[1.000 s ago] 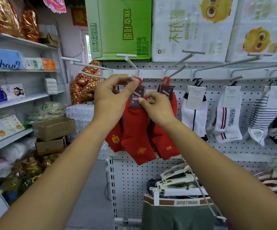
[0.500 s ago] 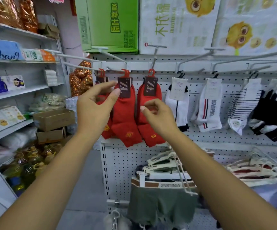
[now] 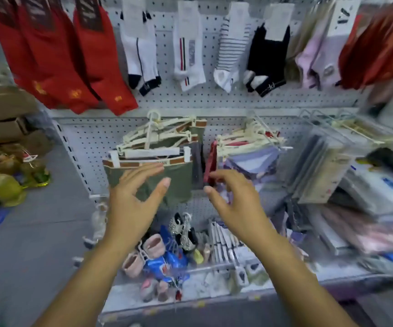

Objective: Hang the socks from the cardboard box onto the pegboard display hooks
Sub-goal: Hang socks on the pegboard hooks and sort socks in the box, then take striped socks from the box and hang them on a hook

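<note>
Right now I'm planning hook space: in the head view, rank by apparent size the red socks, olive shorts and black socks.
1. red socks
2. olive shorts, though they hang nearer the camera
3. black socks

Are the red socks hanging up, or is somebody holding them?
Hanging up. The red socks dangle against the pegboard; the left hand and right hand hold nothing.
</note>
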A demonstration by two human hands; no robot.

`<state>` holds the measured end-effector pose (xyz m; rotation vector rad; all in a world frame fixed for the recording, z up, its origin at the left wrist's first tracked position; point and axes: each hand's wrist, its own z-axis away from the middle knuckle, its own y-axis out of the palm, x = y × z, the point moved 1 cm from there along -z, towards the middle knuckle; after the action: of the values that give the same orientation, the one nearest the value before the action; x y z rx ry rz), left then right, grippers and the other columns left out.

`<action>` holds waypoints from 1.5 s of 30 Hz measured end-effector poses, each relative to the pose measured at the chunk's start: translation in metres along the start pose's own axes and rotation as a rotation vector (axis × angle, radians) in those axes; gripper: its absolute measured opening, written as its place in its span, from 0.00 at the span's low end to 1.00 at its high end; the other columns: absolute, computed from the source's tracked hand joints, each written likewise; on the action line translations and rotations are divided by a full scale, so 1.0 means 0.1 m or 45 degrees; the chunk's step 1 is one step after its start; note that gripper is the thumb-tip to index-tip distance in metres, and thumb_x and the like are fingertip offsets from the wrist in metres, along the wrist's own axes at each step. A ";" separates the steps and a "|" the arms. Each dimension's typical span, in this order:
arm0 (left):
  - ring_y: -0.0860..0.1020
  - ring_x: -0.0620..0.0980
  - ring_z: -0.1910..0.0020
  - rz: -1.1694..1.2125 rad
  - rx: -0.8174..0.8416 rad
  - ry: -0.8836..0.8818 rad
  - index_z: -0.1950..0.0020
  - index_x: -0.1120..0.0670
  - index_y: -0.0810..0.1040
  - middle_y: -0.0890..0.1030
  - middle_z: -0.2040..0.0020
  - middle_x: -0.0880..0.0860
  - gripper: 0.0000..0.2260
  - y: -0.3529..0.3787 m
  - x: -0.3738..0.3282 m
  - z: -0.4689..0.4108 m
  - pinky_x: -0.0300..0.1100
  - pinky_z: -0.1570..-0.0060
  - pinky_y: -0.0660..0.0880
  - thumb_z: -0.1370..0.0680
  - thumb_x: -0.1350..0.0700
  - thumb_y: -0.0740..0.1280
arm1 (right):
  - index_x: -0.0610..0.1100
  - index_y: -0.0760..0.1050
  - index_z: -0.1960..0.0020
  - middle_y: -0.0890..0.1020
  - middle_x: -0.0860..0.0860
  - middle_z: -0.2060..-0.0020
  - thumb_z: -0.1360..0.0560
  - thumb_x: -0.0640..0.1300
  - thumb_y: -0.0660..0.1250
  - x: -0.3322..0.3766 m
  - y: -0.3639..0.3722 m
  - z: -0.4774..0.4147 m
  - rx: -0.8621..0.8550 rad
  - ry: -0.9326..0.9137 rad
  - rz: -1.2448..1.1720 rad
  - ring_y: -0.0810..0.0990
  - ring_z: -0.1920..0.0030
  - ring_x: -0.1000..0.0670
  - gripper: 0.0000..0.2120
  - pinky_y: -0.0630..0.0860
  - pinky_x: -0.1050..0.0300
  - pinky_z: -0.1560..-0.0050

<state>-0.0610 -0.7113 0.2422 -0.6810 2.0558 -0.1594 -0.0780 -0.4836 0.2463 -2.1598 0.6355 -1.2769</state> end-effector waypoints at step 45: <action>0.63 0.56 0.21 -0.294 2.231 -0.056 0.17 0.55 0.53 0.62 0.18 0.55 0.37 8.49 -1.85 2.21 0.39 0.33 0.58 0.19 0.41 0.65 | 0.45 0.79 0.37 0.81 0.50 0.41 0.21 0.49 0.70 -5.79 -3.62 4.31 -0.659 1.917 -0.101 0.79 0.41 0.51 0.15 0.72 0.63 0.43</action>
<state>-0.1476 0.1298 -0.0550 0.2292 1.0663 -1.7392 0.0955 0.2461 -0.0525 -1.1046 1.5268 -2.9340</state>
